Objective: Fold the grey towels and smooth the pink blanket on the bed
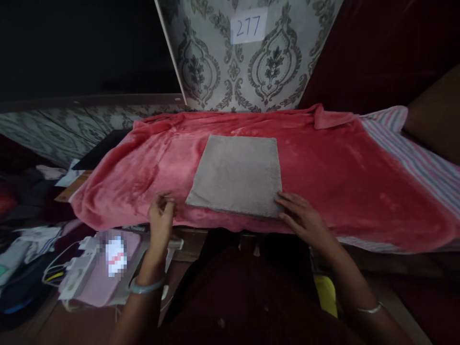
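Observation:
A grey, roughly square cloth (239, 175) lies flat and spread out on a red and pink plush blanket (345, 177). At the cloth's near right corner is my right hand (304, 218), its fingers stretched out and its fingertips touching the edge. The thumb is apart from the fingers. My left hand (161, 213) hovers over the blanket's near edge, left of the cloth and apart from it. Its fingers are curled in towards the thumb, and I see nothing between them.
Striped fabric (420, 143) shows at the right end. A large dark screen (86, 48) stands at the back left, beside patterned wallpaper (233, 72) with a paper marked 277 (248, 26). At lower left are a power strip (77, 273) and a lit, blurred screen (116, 256).

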{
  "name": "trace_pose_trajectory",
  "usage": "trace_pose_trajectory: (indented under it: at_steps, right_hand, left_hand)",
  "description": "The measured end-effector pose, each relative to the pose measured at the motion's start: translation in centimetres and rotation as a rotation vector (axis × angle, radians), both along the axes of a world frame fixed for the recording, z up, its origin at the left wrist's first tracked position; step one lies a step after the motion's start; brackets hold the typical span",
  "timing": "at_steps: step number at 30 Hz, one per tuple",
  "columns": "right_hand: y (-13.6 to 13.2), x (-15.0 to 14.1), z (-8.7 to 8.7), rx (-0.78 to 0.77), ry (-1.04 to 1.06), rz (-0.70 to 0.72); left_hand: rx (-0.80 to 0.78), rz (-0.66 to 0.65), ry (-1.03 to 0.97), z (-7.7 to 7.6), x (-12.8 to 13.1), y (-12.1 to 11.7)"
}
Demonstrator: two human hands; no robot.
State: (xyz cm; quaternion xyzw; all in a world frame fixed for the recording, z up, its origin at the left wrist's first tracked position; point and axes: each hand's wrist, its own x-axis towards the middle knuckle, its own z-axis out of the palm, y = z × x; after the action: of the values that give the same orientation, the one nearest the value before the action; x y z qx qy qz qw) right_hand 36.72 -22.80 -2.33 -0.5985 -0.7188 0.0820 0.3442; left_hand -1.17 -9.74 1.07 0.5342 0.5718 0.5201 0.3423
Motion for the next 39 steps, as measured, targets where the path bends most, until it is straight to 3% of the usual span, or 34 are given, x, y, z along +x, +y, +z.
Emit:
trace_pose_trajectory:
  at_steps: [2, 6, 9, 12, 15, 23, 29, 36, 39]
  right_hand:
    - [1.5, -0.7, 1.1, 0.034, -0.03, -0.057]
    - [5.9, -3.8, 2.2, 0.002, -0.171, -0.015]
    - [7.9, -5.5, 1.6, -0.138, -0.316, 0.029]
    - [8.0, -6.0, 0.3, -0.214, -0.376, 0.039]
    - [7.7, -5.8, -0.1, -0.212, -0.378, 0.035]
    - [9.2, -3.5, 1.4, -0.328, -0.354, 0.107]
    - [9.4, -3.2, 1.2, -0.304, -0.351, 0.156]
    - [9.8, -3.2, 1.2, -0.251, -0.38, 0.149]
    - [11.4, -1.8, 2.0, -0.223, -0.348, 0.041]
  left_hand:
    - [0.221, 0.06, 0.289, 0.8, 1.1, 0.6]
    - [0.457, -0.277, 0.726, 1.2, 6.9, 1.1]
    - [0.444, -0.462, 1.032, 0.1, 11.0, 0.3]
    - [0.369, -0.514, 1.223, -1.3, 12.8, -0.7]
    - [0.362, -0.51, 1.263, -1.8, 12.8, -1.1]
    - [0.387, -0.47, 1.253, -1.9, 12.5, -0.9]
    - [0.398, -0.46, 1.24, -2.1, 12.5, -0.8]
    - [0.415, -0.481, 1.237, -2.1, 12.4, -0.7]
    - [0.413, -0.485, 1.223, -2.2, 12.3, -0.7]
